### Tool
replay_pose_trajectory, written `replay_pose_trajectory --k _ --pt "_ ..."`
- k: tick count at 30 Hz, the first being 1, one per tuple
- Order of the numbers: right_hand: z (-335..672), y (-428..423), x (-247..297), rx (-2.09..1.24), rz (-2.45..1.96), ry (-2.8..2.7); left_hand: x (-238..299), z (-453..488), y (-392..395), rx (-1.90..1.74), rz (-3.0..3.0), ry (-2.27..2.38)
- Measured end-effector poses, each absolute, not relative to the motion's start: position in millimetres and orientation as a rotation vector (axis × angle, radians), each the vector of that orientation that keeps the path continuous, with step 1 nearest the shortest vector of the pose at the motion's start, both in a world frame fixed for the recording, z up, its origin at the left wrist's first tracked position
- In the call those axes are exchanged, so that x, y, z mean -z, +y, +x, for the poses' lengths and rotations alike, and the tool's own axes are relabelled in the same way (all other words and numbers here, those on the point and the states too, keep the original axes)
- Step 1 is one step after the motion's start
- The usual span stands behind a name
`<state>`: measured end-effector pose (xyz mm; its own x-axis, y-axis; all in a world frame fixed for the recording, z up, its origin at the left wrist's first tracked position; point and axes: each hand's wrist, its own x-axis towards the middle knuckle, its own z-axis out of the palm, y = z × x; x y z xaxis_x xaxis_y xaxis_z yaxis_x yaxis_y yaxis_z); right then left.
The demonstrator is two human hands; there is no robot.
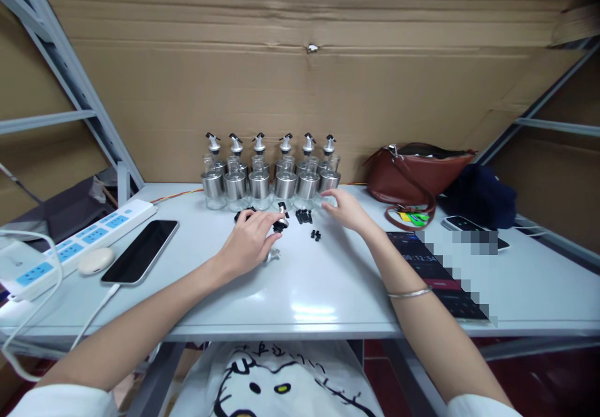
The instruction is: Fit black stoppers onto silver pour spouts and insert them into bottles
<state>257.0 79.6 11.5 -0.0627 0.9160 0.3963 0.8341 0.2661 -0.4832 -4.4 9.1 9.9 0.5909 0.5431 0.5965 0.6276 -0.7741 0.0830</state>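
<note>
Several glass oil bottles with steel bands and pourer spouts (pixel 259 179) stand in a row at the back of the white table (pixel 300 292). My left hand (pixel 250 239) rests on the table with its fingers curled over a small black and silver pourer part (pixel 281 222). My right hand (pixel 347 211) hovers with fingers spread just in front of the rightmost bottle (pixel 329 176), holding nothing. Small black plugs (pixel 304 216) lie between my hands, and two more black plugs (pixel 315 235) lie nearer to me.
At the left lie a white power strip (pixel 70 248), a beige round object (pixel 95 259) and a phone (pixel 140 251) on a cable. At the right are a brown bag (pixel 412 176), a dark cloth (pixel 480 195), a second phone (pixel 462 223) and a dark tablet (pixel 435 273). Cardboard backs the table.
</note>
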Motion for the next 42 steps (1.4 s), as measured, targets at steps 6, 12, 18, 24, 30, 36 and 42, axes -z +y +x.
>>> replay_pose_trajectory --k 6,12,18,24,30,36,42 --pt "220.4 53.4 -23.3 -0.543 -1.057 -2.073 -8.1 -3.2 8.4 0.941 -2.707 -0.953" --pt "197.3 30.9 -23.9 -0.322 -0.896 -2.184 -7.2 -3.8 9.1 1.005 -2.715 -1.036" --pt "194.4 29.6 -21.2 -0.224 -0.892 -2.219 -8.5 -3.1 8.7 0.973 -2.804 -0.989" --pt "187.0 22.6 -21.9 -0.175 -0.952 -2.371 -10.1 -3.1 6.0 0.761 -2.872 -0.922" --pt "181.1 16.0 -19.7 -0.255 -0.998 -2.434 -6.1 -3.1 13.0 0.694 -2.844 -0.856" --pt "176.6 13.0 -20.4 -0.275 -1.083 -2.473 -4.3 -4.1 14.2 0.711 -2.910 -0.925" --pt "174.6 11.7 -24.7 -0.038 -1.198 -2.518 -7.1 -3.2 10.4 0.844 -2.920 -0.945"
